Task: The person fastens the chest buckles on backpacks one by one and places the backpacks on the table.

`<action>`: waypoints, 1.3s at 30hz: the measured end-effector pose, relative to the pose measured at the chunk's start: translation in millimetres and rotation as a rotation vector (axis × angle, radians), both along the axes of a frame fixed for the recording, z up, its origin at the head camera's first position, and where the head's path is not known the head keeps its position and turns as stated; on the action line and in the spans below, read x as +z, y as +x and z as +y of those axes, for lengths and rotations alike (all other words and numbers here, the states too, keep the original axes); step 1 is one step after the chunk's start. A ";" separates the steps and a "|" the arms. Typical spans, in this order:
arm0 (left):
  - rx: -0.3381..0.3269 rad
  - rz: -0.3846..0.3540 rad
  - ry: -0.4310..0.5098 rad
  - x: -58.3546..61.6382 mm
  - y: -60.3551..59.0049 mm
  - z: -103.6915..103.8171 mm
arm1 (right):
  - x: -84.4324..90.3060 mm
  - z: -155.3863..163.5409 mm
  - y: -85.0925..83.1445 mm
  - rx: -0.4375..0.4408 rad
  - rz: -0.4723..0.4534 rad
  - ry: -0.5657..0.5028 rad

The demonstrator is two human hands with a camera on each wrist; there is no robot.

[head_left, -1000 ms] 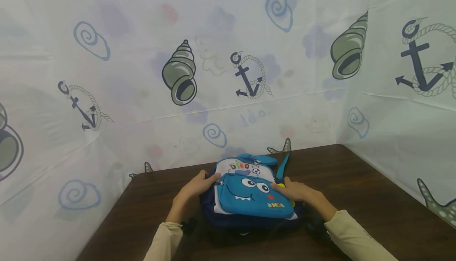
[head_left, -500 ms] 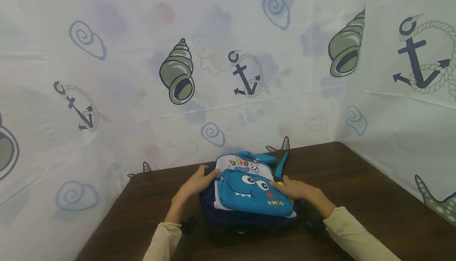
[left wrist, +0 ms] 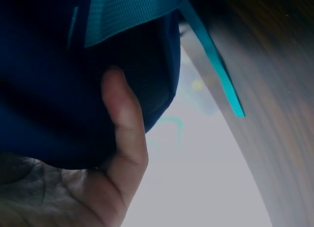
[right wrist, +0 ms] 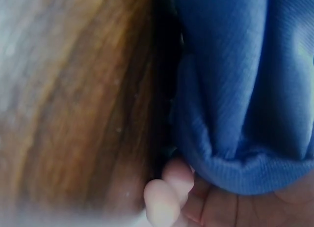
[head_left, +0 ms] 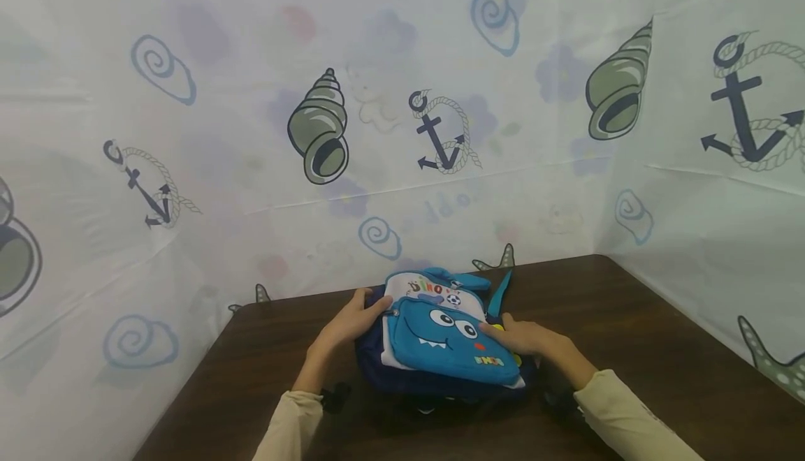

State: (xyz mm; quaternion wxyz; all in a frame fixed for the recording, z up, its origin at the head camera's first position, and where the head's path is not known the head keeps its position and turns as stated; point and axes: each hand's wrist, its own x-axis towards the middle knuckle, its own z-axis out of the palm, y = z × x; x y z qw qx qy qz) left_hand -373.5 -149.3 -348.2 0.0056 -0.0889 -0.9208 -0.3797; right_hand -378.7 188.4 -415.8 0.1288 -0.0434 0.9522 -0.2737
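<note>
Between my two hands lies the dinosaur backpack (head_left: 440, 339), flat on the dark tabletop (head_left: 629, 349) with its blue monster-face pocket (head_left: 443, 339) up. On its left side, my left hand (head_left: 349, 325) has its grip curled on the bag's edge, thumb (left wrist: 122, 109) pressed against the navy fabric. A turquoise strap (left wrist: 216, 65) trails away past that thumb. On the bag's right side, my right hand (head_left: 528, 339) curls its grip round the blue cloth, fingertips (right wrist: 169, 190) tucked under the fold against the wood.
</note>
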 end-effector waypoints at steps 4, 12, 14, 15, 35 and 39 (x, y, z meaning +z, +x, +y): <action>-0.009 0.025 0.024 3.1 0.8 0.2 | 0.8 1.3 0.9 0.011 0.007 0.000; -0.019 0.036 0.049 5.1 2.5 1.3 | -1.1 1.7 -1.9 0.002 0.001 0.002; -0.022 0.040 0.050 6.0 3.6 2.1 | -1.8 2.2 -2.2 0.003 0.000 -0.001; -0.023 0.039 0.054 6.5 4.0 2.5 | -2.1 2.3 -2.2 0.003 0.002 -0.001; -0.045 0.039 0.118 14.4 12.5 4.0 | 0.1 -0.2 3.3 0.001 0.008 -0.004; -0.050 0.045 0.138 14.8 12.2 4.1 | 0.0 0.0 3.8 0.001 0.009 -0.002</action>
